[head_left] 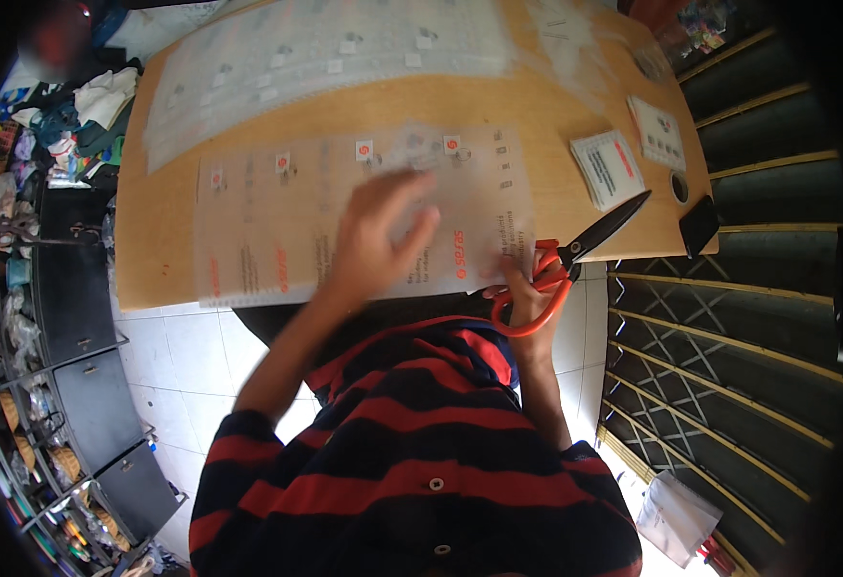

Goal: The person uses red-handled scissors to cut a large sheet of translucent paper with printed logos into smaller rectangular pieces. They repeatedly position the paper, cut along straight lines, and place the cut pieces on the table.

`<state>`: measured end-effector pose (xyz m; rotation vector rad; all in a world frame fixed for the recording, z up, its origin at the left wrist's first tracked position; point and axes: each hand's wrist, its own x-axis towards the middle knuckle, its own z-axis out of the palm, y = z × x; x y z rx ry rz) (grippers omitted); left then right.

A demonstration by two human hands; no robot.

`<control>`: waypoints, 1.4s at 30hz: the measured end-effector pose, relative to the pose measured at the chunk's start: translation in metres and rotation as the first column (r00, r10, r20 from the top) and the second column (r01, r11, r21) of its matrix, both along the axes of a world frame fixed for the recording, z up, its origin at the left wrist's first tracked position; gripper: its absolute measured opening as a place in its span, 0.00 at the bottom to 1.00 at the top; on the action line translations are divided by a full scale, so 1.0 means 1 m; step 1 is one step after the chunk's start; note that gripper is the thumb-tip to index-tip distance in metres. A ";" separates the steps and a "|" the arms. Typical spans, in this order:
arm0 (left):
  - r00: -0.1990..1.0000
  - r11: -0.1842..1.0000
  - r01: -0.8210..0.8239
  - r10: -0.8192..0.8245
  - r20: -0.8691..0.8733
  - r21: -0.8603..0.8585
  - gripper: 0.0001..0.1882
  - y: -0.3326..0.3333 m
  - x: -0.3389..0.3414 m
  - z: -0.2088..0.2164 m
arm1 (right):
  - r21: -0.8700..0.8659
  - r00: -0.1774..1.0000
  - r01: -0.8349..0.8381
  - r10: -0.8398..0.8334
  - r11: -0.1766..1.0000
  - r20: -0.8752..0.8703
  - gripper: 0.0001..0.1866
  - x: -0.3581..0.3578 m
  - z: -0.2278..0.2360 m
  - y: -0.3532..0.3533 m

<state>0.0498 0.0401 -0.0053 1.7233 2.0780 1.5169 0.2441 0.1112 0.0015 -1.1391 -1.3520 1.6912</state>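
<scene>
Fingers of the right hand point(535, 300) hold orange-handled scissors point(575, 247) at the table's point(160, 240) near edge, beside the right end of a translucent printed sheet point(258, 216) lying along that edge. Over the sheet, the left hand point(375, 236) blurs, fingers loosely parted; whether they touch it, I cannot tell.

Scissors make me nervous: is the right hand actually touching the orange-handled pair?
Touching: the head view shows the right hand gripping the scissors by their orange handles.

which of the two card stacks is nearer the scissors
The left card stack, close to the scissors; the right card stack lies farther off, up and to the right.
</scene>
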 end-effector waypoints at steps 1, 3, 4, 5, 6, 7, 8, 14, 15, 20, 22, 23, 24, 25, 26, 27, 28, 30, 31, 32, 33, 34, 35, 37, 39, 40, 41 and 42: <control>0.997 0.999 -0.037 0.036 -0.070 -0.012 0.18 0.014 -0.022 0.004 | 0.002 1.000 0.000 0.000 1.000 -0.014 0.07 0.008 -0.007 0.005; 0.977 0.990 -0.056 0.027 -0.213 -0.132 0.23 0.037 -0.060 -0.003 | 0.046 1.000 -0.009 0.010 0.999 -0.019 0.10 0.012 -0.009 0.010; 0.960 0.980 -0.069 0.014 -0.279 -0.186 0.25 0.043 -0.070 -0.006 | 0.095 1.000 -0.007 0.007 0.995 0.000 0.12 0.012 -0.007 0.012; 0.945 0.976 -0.085 0.016 -0.328 -0.200 0.25 0.046 -0.073 -0.009 | 0.145 1.000 0.001 -0.004 0.989 0.019 0.14 0.013 -0.006 0.013; 0.927 0.972 -0.103 0.016 -0.375 -0.212 0.25 0.048 -0.075 -0.012 | 0.191 0.999 0.034 -0.038 0.981 0.015 0.14 0.014 -0.010 0.013; 0.906 0.967 -0.122 0.016 -0.422 -0.224 0.25 0.051 -0.077 -0.013 | 0.243 0.998 0.039 -0.051 0.969 0.043 0.14 0.016 -0.018 0.016; 0.911 0.969 -0.115 0.016 -0.412 -0.217 0.23 0.050 -0.079 -0.016 | 0.290 0.994 0.044 -0.069 0.956 0.079 0.14 0.020 -0.026 0.018; 0.997 0.974 0.069 -0.071 -0.001 -0.216 0.14 0.050 -0.094 -0.025 | 0.237 0.985 0.157 -0.169 0.959 0.029 0.11 0.013 -0.024 0.018; 0.997 0.975 0.061 -0.051 0.050 -0.215 0.13 0.052 -0.093 -0.021 | 0.208 0.985 0.163 -0.171 0.964 0.021 0.11 0.013 -0.019 0.017; 0.989 0.974 0.120 -0.134 -0.063 -0.193 0.11 0.075 -0.111 0.002 | 0.214 0.984 -0.084 0.047 0.973 0.174 0.33 0.049 -0.021 0.017; 0.981 0.949 0.160 -0.183 -0.060 -0.273 0.10 0.088 -0.123 -0.006 | 0.196 0.945 -0.212 0.150 0.957 0.291 0.41 0.064 -0.015 0.006; 0.975 0.931 0.187 -0.215 -0.059 -0.312 0.10 0.095 -0.126 -0.010 | 0.169 0.930 -0.251 0.189 0.953 0.315 0.42 0.070 -0.016 -0.003; 0.974 0.942 0.189 -0.215 -0.066 -0.278 0.10 0.098 -0.126 -0.016 | 0.136 0.912 -0.293 0.234 0.946 0.338 0.43 0.075 -0.019 -0.015; 0.974 0.951 0.190 -0.214 -0.072 -0.244 0.10 0.101 -0.127 -0.022 | 0.102 0.891 -0.334 0.278 0.937 0.358 0.44 0.079 -0.021 -0.026; 0.975 0.959 0.189 -0.210 -0.078 -0.212 0.10 0.101 -0.126 -0.027 | 0.023 0.876 -0.377 0.348 0.926 0.333 0.46 0.084 -0.023 -0.036; 0.978 0.963 0.187 -0.201 -0.054 -0.196 0.10 0.102 -0.122 -0.028 | -0.054 0.862 -0.408 0.404 0.911 0.307 0.48 0.090 -0.025 -0.047; 0.981 0.966 0.183 -0.191 -0.029 -0.181 0.10 0.100 -0.119 -0.029 | -0.122 0.816 -0.499 0.513 0.858 0.267 0.46 0.100 -0.031 -0.052; 0.983 0.969 0.182 -0.182 0.013 -0.169 0.09 0.098 -0.116 -0.032 | -0.072 0.743 -0.567 0.548 0.820 0.384 0.42 0.105 -0.029 -0.062; 0.983 0.968 0.185 -0.183 0.026 -0.170 0.09 0.098 -0.120 -0.034 | -0.082 0.708 -0.591 0.565 0.802 0.422 0.41 0.105 -0.030 -0.065; 0.982 0.968 0.188 -0.185 0.034 -0.169 0.08 0.100 -0.122 -0.035 | -0.089 0.706 -0.584 0.559 0.807 0.435 0.41 0.104 -0.031 -0.066; 0.982 0.972 0.187 -0.188 0.006 -0.143 0.08 0.102 -0.124 -0.037 | -0.097 0.702 -0.578 0.554 0.810 0.448 0.41 0.103 -0.031 -0.067; 0.982 0.976 0.185 -0.189 -0.021 -0.118 0.08 0.103 -0.125 -0.041 | -0.108 0.705 -0.567 0.548 0.817 0.451 0.41 0.101 -0.033 -0.067; 0.981 0.980 0.180 -0.185 -0.053 -0.087 0.08 0.103 -0.125 -0.041 | -0.112 0.707 -0.558 0.542 0.822 0.454 0.41 0.100 -0.034 -0.067; 0.980 0.982 0.181 -0.185 -0.076 -0.051 0.08 0.103 -0.123 -0.042 | -0.124 0.728 -0.530 0.526 0.839 0.440 0.40 0.096 -0.038 -0.066; 0.978 0.983 0.177 -0.181 -0.101 -0.041 0.08 0.102 -0.123 -0.043 | -0.113 0.732 -0.531 0.522 0.840 0.438 0.39 0.088 -0.037 -0.061; 0.977 0.984 0.175 -0.179 -0.112 -0.044 0.08 0.102 -0.122 -0.042 | -0.107 0.734 -0.531 0.520 0.841 0.437 0.38 0.084 -0.036 -0.060; 0.976 0.984 0.173 -0.178 -0.125 -0.048 0.08 0.102 -0.122 -0.041 | -0.069 0.751 -0.531 0.507 0.845 0.424 0.38 0.079 -0.037 -0.060; 0.975 0.983 0.177 -0.180 -0.127 -0.038 0.08 0.102 -0.123 -0.041 | -0.031 0.766 -0.529 0.494 0.848 0.411 0.37 0.073 -0.038 -0.060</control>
